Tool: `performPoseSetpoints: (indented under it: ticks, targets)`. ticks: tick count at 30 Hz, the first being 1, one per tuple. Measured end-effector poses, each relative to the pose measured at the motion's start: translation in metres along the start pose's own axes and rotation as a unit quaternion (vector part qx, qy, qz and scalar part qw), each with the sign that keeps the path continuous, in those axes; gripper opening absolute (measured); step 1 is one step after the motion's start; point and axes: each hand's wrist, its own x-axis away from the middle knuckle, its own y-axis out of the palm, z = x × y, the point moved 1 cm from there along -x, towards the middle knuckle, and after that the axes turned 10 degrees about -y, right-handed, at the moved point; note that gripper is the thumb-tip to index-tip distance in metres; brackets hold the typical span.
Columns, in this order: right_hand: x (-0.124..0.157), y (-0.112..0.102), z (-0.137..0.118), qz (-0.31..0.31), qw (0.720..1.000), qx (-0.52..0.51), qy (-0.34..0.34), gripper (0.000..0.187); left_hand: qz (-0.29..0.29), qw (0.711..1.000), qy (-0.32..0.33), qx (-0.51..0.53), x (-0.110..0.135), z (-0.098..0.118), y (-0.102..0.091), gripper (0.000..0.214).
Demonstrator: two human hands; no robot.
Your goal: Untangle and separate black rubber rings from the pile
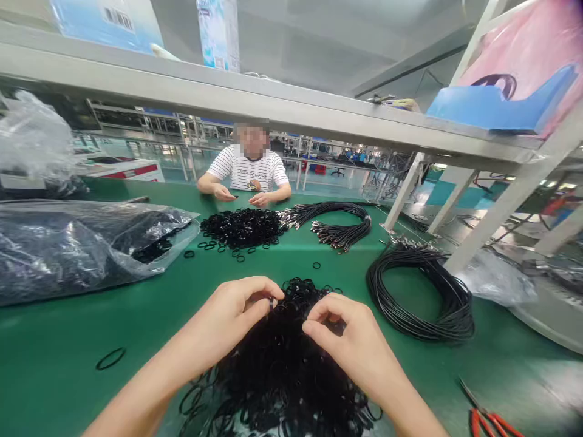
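Note:
A large heap of thin black rings (291, 364) lies right in front of me on the green table. Over its left side, my left hand (246, 306) pinches a small black ring (272, 303) between thumb and fingertips. My right hand (348, 328) hovers above the heap's right side, thumb and index finger brought together. Whether anything sits between those right fingertips cannot be made out. The two hands are apart, with part of the heap showing between them.
Across the green table (150, 321), a person (252, 167) works at a second ring pile (243, 227). Clear plastic bag (82, 249) lies left; black cable coil (419, 291) and cable bundle (341, 227) lie right. Red-handled pliers (489, 419) rest front right. A shelf (273, 91) crosses overhead.

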Motion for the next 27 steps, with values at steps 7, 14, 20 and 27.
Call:
performPoseSetpoints:
  ticks: [7,14,20,27]
  targets:
    - [0.002,-0.004,0.011,-0.023,0.996,0.087,-0.019,0.014,-0.021,0.999,0.02,-0.04,-0.004,-0.003,0.008,0.021]
    - [0.0,0.002,0.012,-0.014,0.994,0.11,0.025,0.02,-0.063,0.996,0.053,-0.04,-0.007,-0.009,0.011,0.025]
    - [-0.001,0.004,0.018,-0.011,0.992,0.12,0.021,0.009,-0.04,0.995,0.062,-0.063,-0.01,-0.01,0.011,0.025]
    - [-0.002,-0.006,0.031,0.034,0.993,0.112,-0.022,0.015,-0.061,0.996,0.064,-0.031,-0.009,-0.004,0.01,0.019]
